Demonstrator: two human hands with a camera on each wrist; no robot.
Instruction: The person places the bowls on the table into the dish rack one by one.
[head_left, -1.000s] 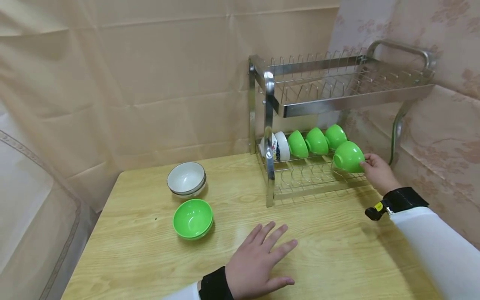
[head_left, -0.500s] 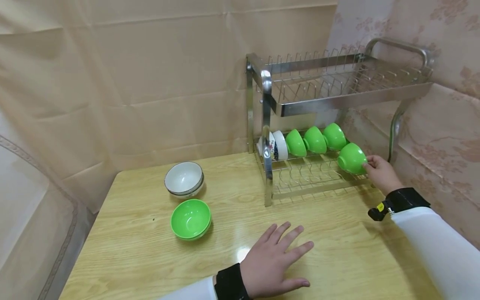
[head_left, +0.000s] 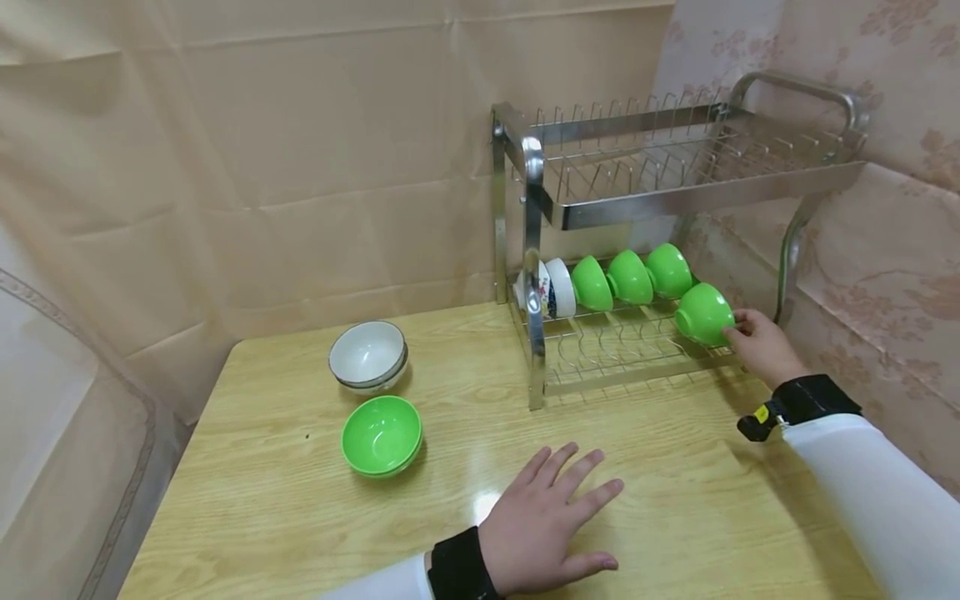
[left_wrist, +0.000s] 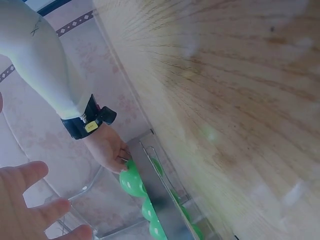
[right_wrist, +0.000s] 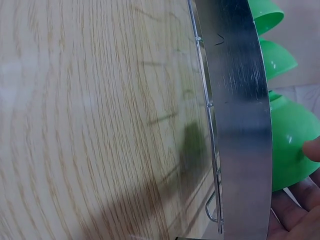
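Observation:
A green bowl (head_left: pixel 705 315) stands on its side at the front right of the rack's lower shelf. My right hand (head_left: pixel 767 346) pinches its rim, thumb outside and fingers behind, as the right wrist view also shows with the bowl (right_wrist: pixel 295 140) beyond the metal rail. Behind it, several bowls stand tilted in a row: green ones (head_left: pixel 630 277) and white patterned ones (head_left: pixel 561 289) at the left end. My left hand (head_left: pixel 543 525) is spread palm down over the table's front, holding nothing. Its fingers (left_wrist: pixel 50 212) show straight in the left wrist view.
The two-tier metal dish rack (head_left: pixel 705 200) stands at the back right of the wooden table (head_left: pixel 247 483), near the patterned wall cloth. To the left are stacked white bowls (head_left: pixel 367 357) and stacked green bowls (head_left: pixel 382 436). The rack's front rail (right_wrist: pixel 242 120) runs close before the right hand.
The right hand and its green bowl have shifted slightly right along the lower shelf. The left hand has moved a little right, then stayed almost still, fingers spread.

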